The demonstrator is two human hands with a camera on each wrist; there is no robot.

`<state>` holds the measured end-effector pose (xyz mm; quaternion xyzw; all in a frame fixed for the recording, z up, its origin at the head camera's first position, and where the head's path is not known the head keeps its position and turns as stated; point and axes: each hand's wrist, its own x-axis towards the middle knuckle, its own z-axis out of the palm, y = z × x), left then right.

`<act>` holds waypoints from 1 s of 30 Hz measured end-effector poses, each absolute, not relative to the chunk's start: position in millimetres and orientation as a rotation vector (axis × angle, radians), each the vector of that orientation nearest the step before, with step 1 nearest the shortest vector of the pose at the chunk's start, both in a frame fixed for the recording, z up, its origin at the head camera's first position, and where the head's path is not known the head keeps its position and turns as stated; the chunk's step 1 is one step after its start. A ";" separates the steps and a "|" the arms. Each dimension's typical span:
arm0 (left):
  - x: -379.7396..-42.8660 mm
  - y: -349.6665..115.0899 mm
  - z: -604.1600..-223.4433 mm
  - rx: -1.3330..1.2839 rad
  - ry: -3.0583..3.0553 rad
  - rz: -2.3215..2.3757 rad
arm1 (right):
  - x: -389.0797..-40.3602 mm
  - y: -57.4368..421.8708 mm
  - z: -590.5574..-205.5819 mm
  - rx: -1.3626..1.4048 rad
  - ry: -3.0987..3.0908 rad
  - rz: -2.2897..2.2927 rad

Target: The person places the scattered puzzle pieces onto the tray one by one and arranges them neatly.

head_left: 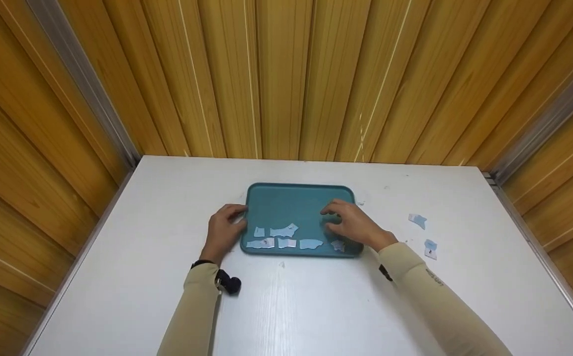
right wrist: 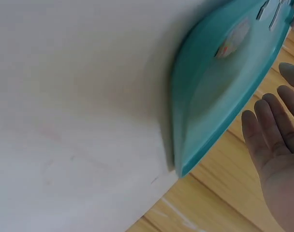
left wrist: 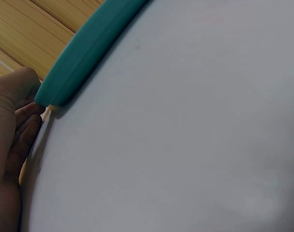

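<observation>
A teal tray (head_left: 286, 205) lies on the white table. At its left edge is my left hand (head_left: 223, 230), with fingertips and thumb touching the side; the left wrist view shows this hand (left wrist: 11, 116) at the tray's end (left wrist: 84, 53). Over the tray's right part hovers my right hand (head_left: 356, 222), fingers bent and thumb apart, holding nothing. Several light-blue, irregular flat pieces lie along the tray's near side, among them a wider piece (head_left: 284, 230), a pointed piece (head_left: 311, 244) and a small piece (head_left: 338, 245) below the right hand.
Two more flat pieces, an upper one (head_left: 418, 220) and a lower one (head_left: 430, 249), lie on the white table (head_left: 306, 306) right of the tray. Wood-patterned walls (head_left: 286, 79) stand behind and at both sides. A black wrist device (head_left: 229, 283) sticks out from the left wrist.
</observation>
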<state>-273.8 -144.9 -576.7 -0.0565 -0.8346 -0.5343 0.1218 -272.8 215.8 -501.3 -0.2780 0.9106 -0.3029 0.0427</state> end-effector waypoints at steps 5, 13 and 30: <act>-273.7 -146.1 -576.7 -0.164 -2.441 -1.568 | -272.7 232.6 -499.9 -0.771 2.798 -0.955; -273.8 -144.5 -576.6 -0.128 -2.452 -1.571 | -274.7 256.7 -497.9 -0.726 2.842 -0.979; -274.2 -145.4 -577.0 -0.149 -2.456 -1.557 | -270.1 318.5 -503.3 -0.607 2.949 -0.975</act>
